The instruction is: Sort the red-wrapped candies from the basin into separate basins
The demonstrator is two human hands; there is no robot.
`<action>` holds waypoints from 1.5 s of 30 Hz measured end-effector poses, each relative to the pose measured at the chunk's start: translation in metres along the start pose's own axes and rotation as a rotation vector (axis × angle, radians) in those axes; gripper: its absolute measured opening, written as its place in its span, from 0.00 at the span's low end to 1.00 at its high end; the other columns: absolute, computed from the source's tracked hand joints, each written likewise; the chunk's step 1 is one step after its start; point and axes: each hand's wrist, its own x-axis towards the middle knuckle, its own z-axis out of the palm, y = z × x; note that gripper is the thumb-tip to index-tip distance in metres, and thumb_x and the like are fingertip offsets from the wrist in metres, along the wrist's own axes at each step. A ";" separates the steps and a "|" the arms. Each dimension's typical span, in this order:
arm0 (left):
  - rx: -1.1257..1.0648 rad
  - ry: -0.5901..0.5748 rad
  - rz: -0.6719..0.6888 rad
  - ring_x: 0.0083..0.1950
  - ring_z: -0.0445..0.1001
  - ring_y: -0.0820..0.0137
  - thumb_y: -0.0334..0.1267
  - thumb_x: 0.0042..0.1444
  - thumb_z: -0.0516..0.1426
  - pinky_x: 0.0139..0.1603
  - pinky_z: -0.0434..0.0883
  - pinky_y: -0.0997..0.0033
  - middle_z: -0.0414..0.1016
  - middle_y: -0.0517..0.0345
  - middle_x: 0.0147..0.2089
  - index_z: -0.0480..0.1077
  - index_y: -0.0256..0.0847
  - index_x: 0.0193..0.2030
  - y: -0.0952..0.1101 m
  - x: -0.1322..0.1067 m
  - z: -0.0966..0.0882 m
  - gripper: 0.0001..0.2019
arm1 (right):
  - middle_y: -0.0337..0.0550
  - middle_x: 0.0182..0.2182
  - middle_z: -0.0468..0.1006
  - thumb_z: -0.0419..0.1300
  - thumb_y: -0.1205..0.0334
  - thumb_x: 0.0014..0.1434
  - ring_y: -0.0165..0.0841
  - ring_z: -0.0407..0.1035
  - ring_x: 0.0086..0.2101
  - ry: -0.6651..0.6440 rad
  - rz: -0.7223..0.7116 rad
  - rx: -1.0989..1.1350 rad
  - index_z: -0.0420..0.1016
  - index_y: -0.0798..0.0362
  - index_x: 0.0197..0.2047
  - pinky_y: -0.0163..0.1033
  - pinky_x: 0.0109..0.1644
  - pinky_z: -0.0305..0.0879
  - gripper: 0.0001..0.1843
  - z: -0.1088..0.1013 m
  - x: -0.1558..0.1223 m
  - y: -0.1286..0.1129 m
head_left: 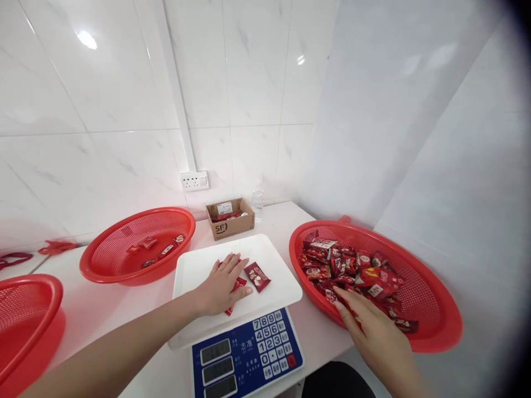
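My left hand (226,284) lies flat with fingers extended on the white tray (274,249) of a weighing scale. Small red wrapped packets (239,284) show partly from beneath it, and the palm hides the rest of them. Beside its fingertips lies one dark red packet (257,276) with pale print. My right hand (373,334) reaches over the near rim of a red mesh basket (431,293), its fingers stretched toward a heap of red snack packets (344,262). The thumb and index finger are apart; the other fingers are largely hidden.
The scale's blue keypad panel (249,354) faces me. Behind the tray stands a small cardboard box (234,225) holding red packets, near a clear bottle (258,196). Left are a red basket (99,257) with several packets and another red basket (53,293). Tiled walls enclose the table.
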 end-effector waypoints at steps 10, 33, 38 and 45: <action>0.166 -0.118 0.044 0.70 0.27 0.56 0.65 0.55 0.38 0.65 0.33 0.43 0.33 0.48 0.71 0.41 0.46 0.68 0.023 0.017 -0.015 0.38 | 0.36 0.48 0.76 0.41 0.50 0.64 0.38 0.71 0.46 -0.072 0.112 -0.046 0.71 0.42 0.51 0.40 0.37 0.72 0.22 -0.008 -0.004 -0.019; 0.051 0.028 -0.094 0.70 0.30 0.60 0.66 0.54 0.39 0.67 0.36 0.50 0.34 0.49 0.71 0.37 0.39 0.69 -0.012 0.006 -0.004 0.43 | 0.37 0.45 0.78 0.41 0.48 0.63 0.36 0.73 0.43 -0.058 0.024 -0.117 0.73 0.42 0.50 0.37 0.37 0.72 0.24 0.004 -0.003 -0.002; 0.037 -0.091 -0.009 0.70 0.30 0.58 0.66 0.53 0.41 0.67 0.36 0.50 0.35 0.56 0.71 0.41 0.46 0.68 -0.012 0.013 -0.010 0.40 | 0.37 0.44 0.78 0.41 0.49 0.63 0.34 0.73 0.42 -0.027 0.004 -0.123 0.73 0.43 0.50 0.36 0.38 0.72 0.23 0.005 -0.004 -0.002; 0.014 -0.182 0.093 0.70 0.27 0.60 0.67 0.52 0.42 0.67 0.34 0.50 0.27 0.55 0.71 0.32 0.47 0.69 -0.016 0.011 -0.023 0.44 | 0.38 0.48 0.77 0.38 0.47 0.63 0.36 0.72 0.46 -0.165 0.008 -0.099 0.72 0.43 0.52 0.38 0.39 0.72 0.26 -0.005 -0.001 -0.007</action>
